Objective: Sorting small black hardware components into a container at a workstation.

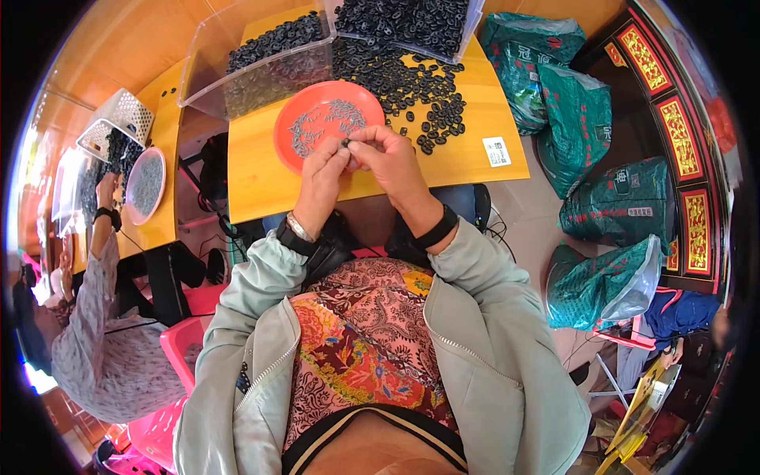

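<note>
My left hand (320,180) and my right hand (389,161) meet over the near rim of a red plastic plate (286,119). Between their fingertips is a small black plastic piece (345,143), pinched from both sides; its finer details are too small to make out. Many thin grey pins (346,111) lie scattered in the plate. Just right of it, loose black oval pieces with holes (427,119) spread over the yellow table (257,186). My right hand is nearest to these. Whether a pin is in the held piece, I cannot tell.
Behind the plate stand two clear plastic bins (207,79) holding more black pieces. A white label (496,152) is stuck on the table's right side. Green sacks (574,119) line the floor at right. At left, another person's hand (106,190) works beside a pink-rimmed bowl (162,176).
</note>
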`<state>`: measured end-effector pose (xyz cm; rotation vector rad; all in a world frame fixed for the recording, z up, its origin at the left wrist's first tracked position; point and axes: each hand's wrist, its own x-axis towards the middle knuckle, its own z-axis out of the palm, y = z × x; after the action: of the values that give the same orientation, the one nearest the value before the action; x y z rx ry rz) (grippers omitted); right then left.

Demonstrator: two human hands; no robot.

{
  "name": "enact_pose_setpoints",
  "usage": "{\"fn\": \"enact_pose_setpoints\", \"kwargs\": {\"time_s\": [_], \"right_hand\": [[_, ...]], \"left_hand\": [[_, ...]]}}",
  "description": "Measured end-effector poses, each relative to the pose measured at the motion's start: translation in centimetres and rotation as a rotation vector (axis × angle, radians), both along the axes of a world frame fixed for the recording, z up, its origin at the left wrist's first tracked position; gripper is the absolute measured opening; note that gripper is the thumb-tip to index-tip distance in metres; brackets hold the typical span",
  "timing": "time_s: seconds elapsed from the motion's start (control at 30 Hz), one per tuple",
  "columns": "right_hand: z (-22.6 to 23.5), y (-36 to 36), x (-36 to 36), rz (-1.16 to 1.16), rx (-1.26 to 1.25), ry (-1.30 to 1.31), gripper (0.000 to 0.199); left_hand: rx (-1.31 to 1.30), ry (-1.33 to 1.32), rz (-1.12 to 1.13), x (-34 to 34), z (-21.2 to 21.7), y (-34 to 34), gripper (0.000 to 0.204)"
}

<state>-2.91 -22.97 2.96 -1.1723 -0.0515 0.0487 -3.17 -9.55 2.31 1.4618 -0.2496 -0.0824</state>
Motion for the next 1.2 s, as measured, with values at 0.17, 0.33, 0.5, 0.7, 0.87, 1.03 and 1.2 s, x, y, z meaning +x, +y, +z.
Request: {"fn": "enact_pose_setpoints", "kwargs": {"time_s": [0.17,0.33,0.5,0.7,0.87,1.03,1.2], "right_hand": [[-0.9,-0.5,-0.2,0.068,-0.118,-0.087,0.008],[0.5,-1.4,-1.1,0.141,-0.331,-0.153,0.012],[1.7,-3.2,-1.6,0.074,-0.687,-0.434,0.017],[2.2,-4.5,-2.0,0.089,-0.637,-0.373,0.014],[2.6,-5.1,-1.3,0.208,-0.573,-0.227,0.011],[3.3,-2.9,-1.6,0.330,-0.721,-0.321,0.011],[3.6,-1.4,-2.6,0.381,-0.812,-0.348,0.012]], "left_hand": [[-0.051,0.095,0.000,-0.4,-0.1,0.3,0.016],[-0.069,0.146,-0.048,-0.5,0.0,0.8,0.016],[0.054,0.192,-0.172,-0.9,1.1,0.5,0.018],[0.142,0.308,-0.240,-1.2,3.0,-0.2,0.016],[0.111,0.334,-0.339,-0.3,2.7,0.1,0.011],[0.110,0.357,-0.454,-1.1,2.2,2.8,0.009],[0.316,0.090,-0.411,-2.3,1.4,4.3,0.008]]}}
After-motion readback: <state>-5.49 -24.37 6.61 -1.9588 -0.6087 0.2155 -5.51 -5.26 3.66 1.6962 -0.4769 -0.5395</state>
